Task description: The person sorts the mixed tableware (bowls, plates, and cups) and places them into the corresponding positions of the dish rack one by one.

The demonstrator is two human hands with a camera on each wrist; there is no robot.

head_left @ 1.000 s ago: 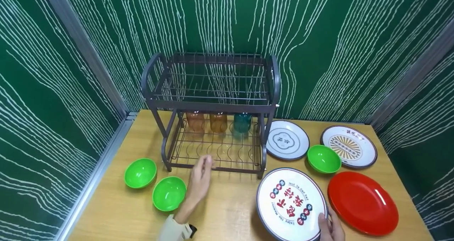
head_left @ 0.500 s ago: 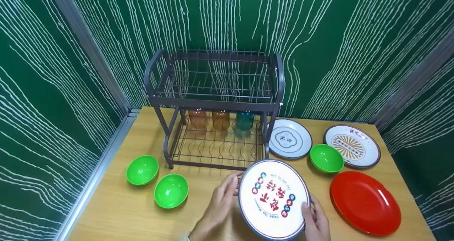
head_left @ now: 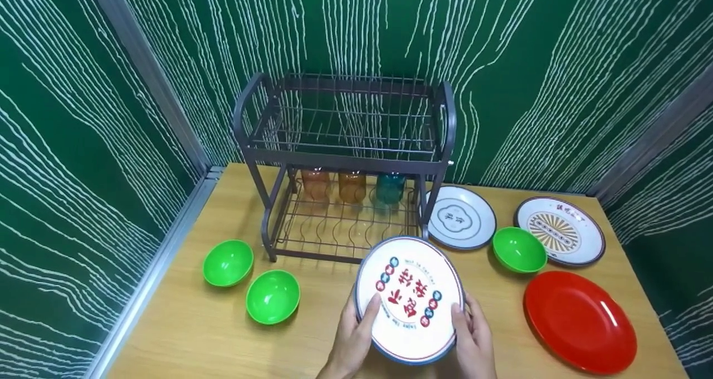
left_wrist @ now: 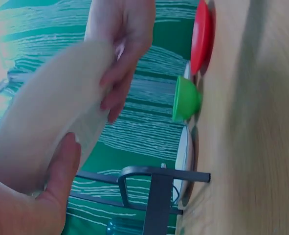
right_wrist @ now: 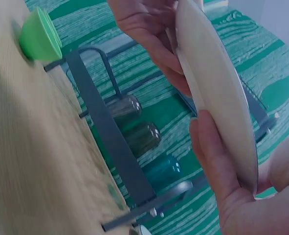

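A round white plate [head_left: 412, 334] with a blue rim and red lettering is held up in front of the rack. My left hand [head_left: 353, 334] grips its left edge, thumb on the printed face. On the opposite edge my right hand [head_left: 473, 337] holds it the same way. Both wrist views show fingers bent under the pale underside of the plate [left_wrist: 51, 112], and the plate [right_wrist: 217, 88] is well above the table. Just behind it stands a dark two-tier dish rack [head_left: 345, 159], with orange, amber and teal glasses [head_left: 352, 188] on its lower shelf.
Two green bowls [head_left: 228, 263] sit left on the wooden table [head_left: 184, 323]. To the right are a third green bowl [head_left: 519, 249], a red oval plate [head_left: 579, 320], a white plate [head_left: 459, 217] beside the rack and a patterned oval plate [head_left: 579, 239]. Green walls surround the table.
The right hand has brought the plate leftward to the middle. My left hand has moved from the rack's front edge to the plate and now grips its left side.
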